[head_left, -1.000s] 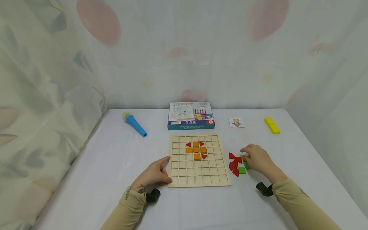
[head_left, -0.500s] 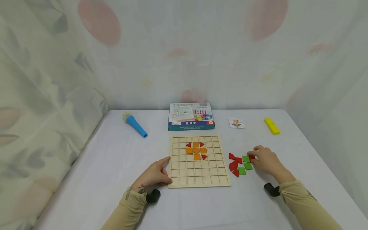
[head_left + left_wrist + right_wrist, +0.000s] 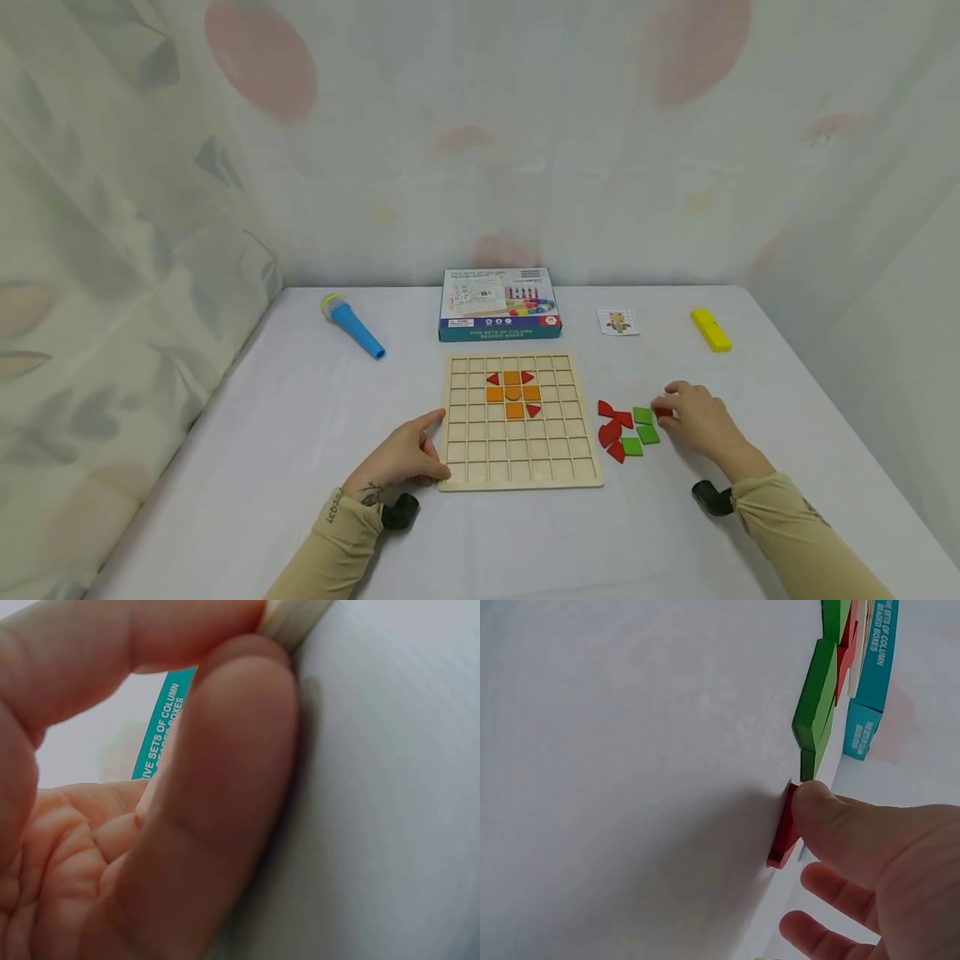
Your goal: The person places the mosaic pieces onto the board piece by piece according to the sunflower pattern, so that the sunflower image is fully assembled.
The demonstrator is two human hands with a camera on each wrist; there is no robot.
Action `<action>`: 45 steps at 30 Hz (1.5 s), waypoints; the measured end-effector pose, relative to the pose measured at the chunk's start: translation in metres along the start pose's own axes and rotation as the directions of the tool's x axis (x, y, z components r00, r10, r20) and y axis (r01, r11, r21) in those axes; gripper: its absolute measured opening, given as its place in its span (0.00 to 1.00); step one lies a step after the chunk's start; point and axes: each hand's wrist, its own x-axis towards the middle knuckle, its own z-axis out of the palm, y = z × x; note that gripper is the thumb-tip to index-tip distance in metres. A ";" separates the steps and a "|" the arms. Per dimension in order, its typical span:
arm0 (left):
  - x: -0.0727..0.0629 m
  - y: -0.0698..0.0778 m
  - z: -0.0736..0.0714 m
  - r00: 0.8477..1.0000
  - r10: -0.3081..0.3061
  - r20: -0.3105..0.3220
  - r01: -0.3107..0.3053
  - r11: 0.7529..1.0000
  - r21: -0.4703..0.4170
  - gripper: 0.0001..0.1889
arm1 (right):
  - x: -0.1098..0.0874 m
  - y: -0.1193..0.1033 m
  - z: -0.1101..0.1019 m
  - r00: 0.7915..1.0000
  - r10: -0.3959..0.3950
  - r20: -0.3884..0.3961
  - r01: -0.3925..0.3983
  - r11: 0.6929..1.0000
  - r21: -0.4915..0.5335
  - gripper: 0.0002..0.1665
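Note:
At its left edge, a square wooden grid board is touched by the index finger and thumb of my left hand. In the left wrist view, those fingers meet the board's pale corner. Orange tiles and red triangular tiles sit near the board's middle. To the right, my right hand pinches a red tile at the table surface, partly covered by the thumb; its full shape is hidden. Beside that hand lie green square tiles and several loose red tiles.
A boxed set stands behind the board. At the back left lies a blue toy microphone. A small pattern card and a yellow block lie at the back right.
My right hand has moved right from above the green tiles to a red tile beside them, uncovering the green ones. My left hand stays at the board's edge.

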 end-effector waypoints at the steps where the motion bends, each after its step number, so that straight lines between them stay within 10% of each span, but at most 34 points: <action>1: 0.000 0.000 0.000 1.000 0.001 0.001 -0.001 1.000 0.002 0.53 | 0.000 0.001 0.000 1.000 -0.004 -0.002 0.004 1.000 0.012 0.11; 9: 0.000 -0.001 0.000 1.000 0.006 0.002 -0.006 1.000 0.011 0.53 | 0.010 -0.007 -0.016 0.995 -0.032 0.097 0.022 0.994 0.105 0.07; 20: -0.001 0.000 0.000 1.000 0.012 0.001 -0.012 1.000 0.002 0.52 | 0.052 -0.083 -0.040 0.977 -0.161 0.138 0.113 0.946 0.304 0.05; 32: 0.000 0.001 0.002 1.000 0.008 0.001 -0.008 1.000 0.009 0.52 | 0.099 -0.163 -0.016 0.858 -0.470 0.207 0.392 0.860 0.327 0.07; 45: -0.001 -0.002 0.000 1.000 0.027 0.009 -0.027 1.000 -0.016 0.52 | 0.115 -0.196 0.009 0.832 -0.470 0.293 0.407 0.878 0.253 0.06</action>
